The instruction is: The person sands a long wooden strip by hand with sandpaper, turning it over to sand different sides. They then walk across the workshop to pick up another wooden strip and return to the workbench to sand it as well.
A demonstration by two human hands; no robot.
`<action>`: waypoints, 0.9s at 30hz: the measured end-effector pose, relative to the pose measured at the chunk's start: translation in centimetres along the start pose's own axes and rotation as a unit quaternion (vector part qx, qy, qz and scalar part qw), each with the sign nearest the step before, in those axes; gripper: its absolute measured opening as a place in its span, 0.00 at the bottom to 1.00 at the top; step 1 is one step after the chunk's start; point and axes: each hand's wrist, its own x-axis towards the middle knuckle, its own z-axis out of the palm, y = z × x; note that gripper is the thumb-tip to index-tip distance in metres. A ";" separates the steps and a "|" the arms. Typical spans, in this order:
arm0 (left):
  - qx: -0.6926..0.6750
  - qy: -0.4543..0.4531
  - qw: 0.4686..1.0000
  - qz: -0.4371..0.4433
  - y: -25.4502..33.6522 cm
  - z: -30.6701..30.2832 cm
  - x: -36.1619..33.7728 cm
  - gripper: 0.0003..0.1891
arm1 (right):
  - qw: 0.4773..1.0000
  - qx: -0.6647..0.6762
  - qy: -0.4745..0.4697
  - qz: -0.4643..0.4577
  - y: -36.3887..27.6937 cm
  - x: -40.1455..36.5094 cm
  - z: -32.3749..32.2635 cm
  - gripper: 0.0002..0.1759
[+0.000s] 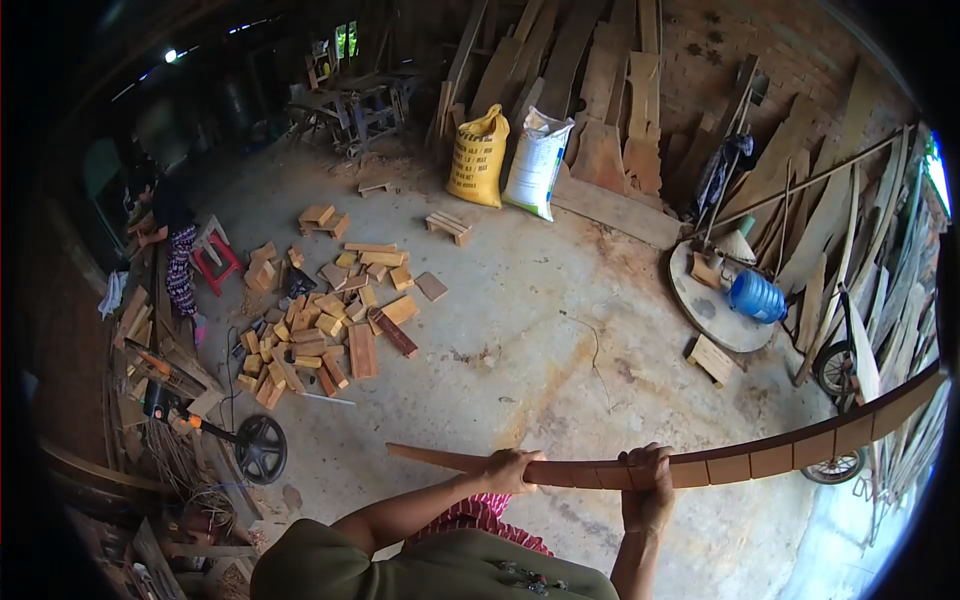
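A long wooden plank (740,468) with dark lines across its face lies crosswise in front of my body. Its pointed end is at the left, and it reaches the right edge of the head view, where it looks bowed by the wide lens. My left hand (512,470) is closed around it near the pointed end. Farther right, my right hand (650,480) grips it with the fingers over the top edge. Beyond the plank, a pile of wood blocks (330,325) lies on the concrete floor.
A yellow sack (478,160) and a white sack (538,165) stand by leaning boards (600,110). A blue water bottle (757,297) lies on a round slab (735,330). Left are a black wheel (261,449), a red stool (215,265) and another person (180,235).
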 end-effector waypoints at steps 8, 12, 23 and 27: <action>-0.059 0.026 0.996 -0.064 -6.6 -8.8 15.2 0.22 | 0.998 -0.026 -0.059 0.020 1.8 19.9 2.5 0.14; -0.062 -0.014 0.995 -0.079 -9.7 -11.6 23.4 0.22 | 0.996 -0.032 -0.087 0.000 2.4 27.8 0.7 0.18; -0.033 0.014 0.994 -0.104 -21.9 -20.4 48.3 0.22 | 0.994 0.031 -0.091 0.053 5.7 59.1 -3.0 0.18; 0.016 0.046 0.984 -0.170 -24.7 -25.6 56.3 0.19 | 0.981 0.043 -0.156 0.108 6.4 71.6 -1.4 0.18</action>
